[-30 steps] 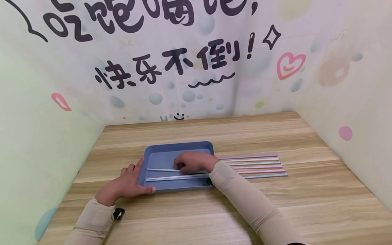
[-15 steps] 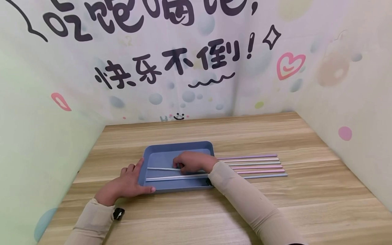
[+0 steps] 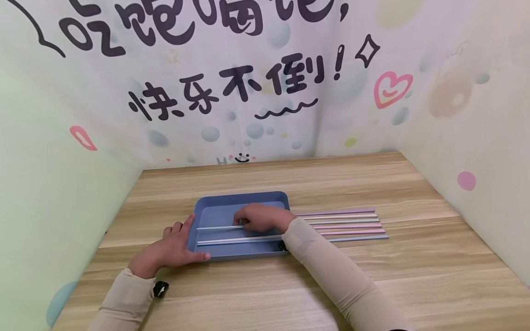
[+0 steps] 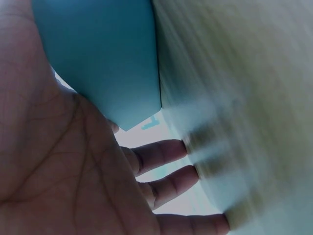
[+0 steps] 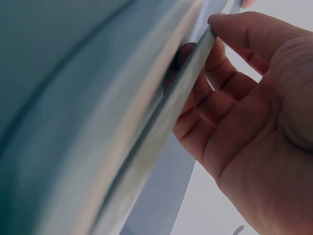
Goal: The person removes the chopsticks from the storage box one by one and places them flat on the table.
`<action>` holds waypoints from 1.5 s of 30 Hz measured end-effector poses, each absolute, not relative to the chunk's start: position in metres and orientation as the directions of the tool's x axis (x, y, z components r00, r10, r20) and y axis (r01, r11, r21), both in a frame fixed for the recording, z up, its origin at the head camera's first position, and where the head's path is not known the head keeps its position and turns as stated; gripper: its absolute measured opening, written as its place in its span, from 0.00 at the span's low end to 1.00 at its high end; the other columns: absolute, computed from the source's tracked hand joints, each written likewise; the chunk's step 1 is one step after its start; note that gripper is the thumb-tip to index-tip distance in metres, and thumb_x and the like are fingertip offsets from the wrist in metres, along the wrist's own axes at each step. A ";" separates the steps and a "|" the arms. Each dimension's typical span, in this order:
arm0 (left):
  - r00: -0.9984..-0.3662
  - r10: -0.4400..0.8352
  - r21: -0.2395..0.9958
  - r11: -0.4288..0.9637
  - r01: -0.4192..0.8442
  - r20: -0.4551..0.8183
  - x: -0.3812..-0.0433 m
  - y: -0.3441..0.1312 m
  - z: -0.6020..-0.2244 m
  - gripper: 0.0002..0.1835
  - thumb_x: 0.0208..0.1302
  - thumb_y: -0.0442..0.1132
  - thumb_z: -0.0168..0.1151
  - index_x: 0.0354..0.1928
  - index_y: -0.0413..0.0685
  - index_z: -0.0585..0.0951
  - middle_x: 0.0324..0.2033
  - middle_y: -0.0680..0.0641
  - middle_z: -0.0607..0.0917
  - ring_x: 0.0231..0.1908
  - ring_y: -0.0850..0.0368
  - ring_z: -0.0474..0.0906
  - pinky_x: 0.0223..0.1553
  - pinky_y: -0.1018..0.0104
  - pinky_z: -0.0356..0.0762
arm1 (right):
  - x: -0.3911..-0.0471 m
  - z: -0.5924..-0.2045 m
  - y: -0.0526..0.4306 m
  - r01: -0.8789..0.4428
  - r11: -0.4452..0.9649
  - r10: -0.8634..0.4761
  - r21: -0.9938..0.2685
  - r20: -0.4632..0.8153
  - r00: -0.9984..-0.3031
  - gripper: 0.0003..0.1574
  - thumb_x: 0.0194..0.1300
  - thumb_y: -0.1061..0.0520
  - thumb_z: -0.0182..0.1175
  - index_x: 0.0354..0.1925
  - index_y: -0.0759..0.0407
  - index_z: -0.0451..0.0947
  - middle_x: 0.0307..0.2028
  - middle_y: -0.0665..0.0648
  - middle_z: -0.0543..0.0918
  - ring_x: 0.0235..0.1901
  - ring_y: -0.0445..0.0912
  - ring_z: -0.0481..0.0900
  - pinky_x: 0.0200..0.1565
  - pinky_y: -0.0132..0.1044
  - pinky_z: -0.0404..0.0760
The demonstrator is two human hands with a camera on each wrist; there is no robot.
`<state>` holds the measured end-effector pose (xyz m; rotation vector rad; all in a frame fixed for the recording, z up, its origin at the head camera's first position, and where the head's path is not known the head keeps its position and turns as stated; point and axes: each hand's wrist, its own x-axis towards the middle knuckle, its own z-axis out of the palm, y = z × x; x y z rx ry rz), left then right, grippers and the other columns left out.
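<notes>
My right hand (image 3: 262,218) is over the blue tray (image 3: 221,209), thumb and fingertips pinching a pale chopstick (image 3: 217,228). In the right wrist view this chopstick (image 5: 168,112) runs slanting away from the fingertips. Nearer the front of the tray lie pale chopsticks (image 3: 232,241) side by side; my right forearm hides their right ends. My left hand (image 3: 175,246) rests at the tray's left end, thumb on the front corner, fingers along the left side. In the left wrist view its straight fingers (image 4: 168,187) reach the table below the tray's outer wall (image 4: 102,54).
Right of the tray, several pastel chopsticks (image 3: 349,220) lie in a row on the wooden table (image 3: 414,266), purple at the back and blue (image 3: 360,238) at the front. A printed cloth wall (image 3: 265,133) stands behind, with pale walls on both sides.
The pinched chopstick's left end has shifted slightly left, toward the tray's left wall. The left hand and the other chopsticks have stayed put.
</notes>
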<state>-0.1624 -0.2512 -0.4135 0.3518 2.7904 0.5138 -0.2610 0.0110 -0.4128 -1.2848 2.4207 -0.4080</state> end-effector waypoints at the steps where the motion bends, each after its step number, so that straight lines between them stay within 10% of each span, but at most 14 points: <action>1: -0.931 0.286 0.378 0.907 0.186 -0.227 -0.163 -0.251 -0.414 0.68 0.51 0.69 0.70 0.75 0.33 0.43 0.60 0.22 0.62 0.56 0.24 0.58 0.52 0.34 0.67 | -0.261 -0.413 0.011 -0.732 0.539 -0.838 -0.418 -0.179 -0.515 0.12 0.69 0.66 0.57 0.47 0.54 0.80 0.28 0.49 0.73 0.31 0.41 0.71 0.39 0.32 0.70; 45: -0.933 0.278 0.364 0.913 0.184 -0.226 -0.165 -0.254 -0.420 0.68 0.49 0.72 0.68 0.75 0.34 0.43 0.61 0.22 0.61 0.57 0.24 0.59 0.53 0.34 0.66 | -0.267 -0.364 0.069 -0.679 0.539 -0.800 -0.498 -0.050 -0.598 0.23 0.67 0.72 0.51 0.50 0.55 0.85 0.44 0.53 0.84 0.41 0.44 0.76 0.45 0.36 0.75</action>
